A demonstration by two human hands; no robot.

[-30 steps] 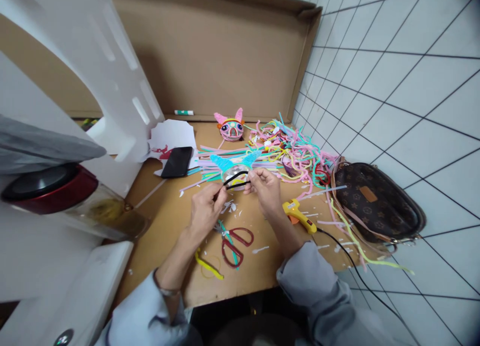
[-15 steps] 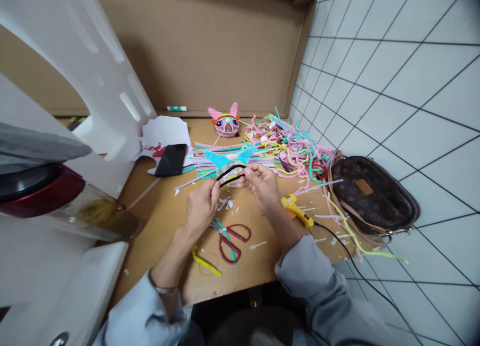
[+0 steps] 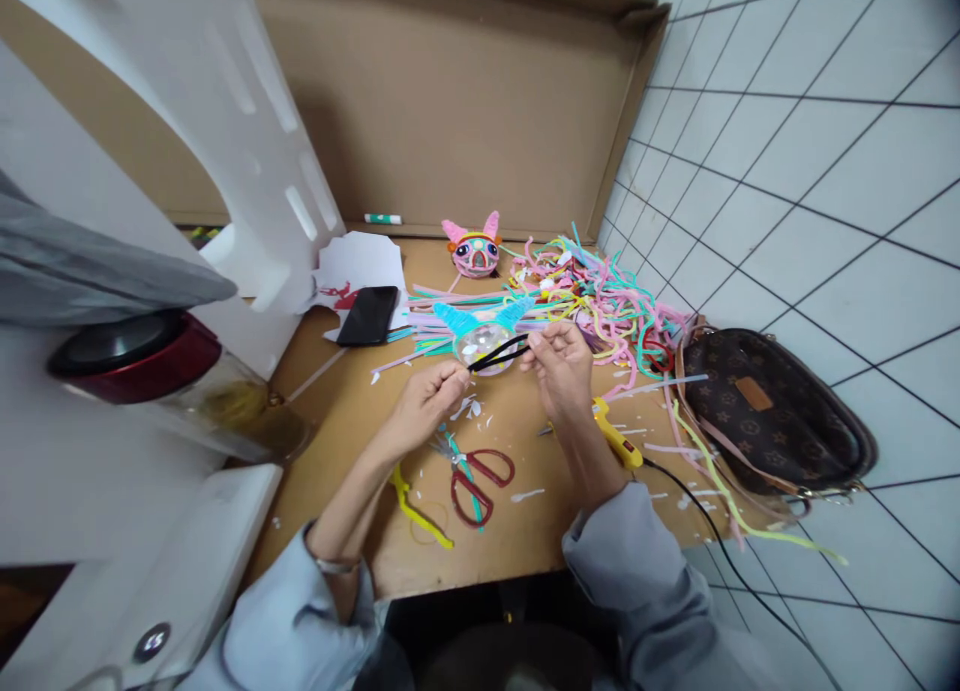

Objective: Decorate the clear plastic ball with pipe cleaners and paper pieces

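Black pipe cleaners (image 3: 498,355) stretch between my two hands above the table. My left hand (image 3: 429,401) pinches their left end, and my right hand (image 3: 561,363) pinches the right end. Just behind them lies a clear round ball (image 3: 481,343) with light blue ears (image 3: 459,320). Red-handled scissors (image 3: 475,483) rest below my hands beside a teal strip. A yellow glue gun (image 3: 616,436) is right of my right wrist. A yellow pipe cleaner (image 3: 421,517) lies near my left forearm.
A pink-eared animal head (image 3: 475,254) sits at the back, left of a tangled pile of pipe cleaners (image 3: 600,301). A black phone (image 3: 367,316) lies on white paper (image 3: 364,261). At right is a brown bag (image 3: 780,411); at left, a red-lidded jug (image 3: 180,371).
The view has shifted, so the table things appear further right. My hands have drawn slightly apart, and the black pipe cleaners, looped before, are now held straighter and closer together.
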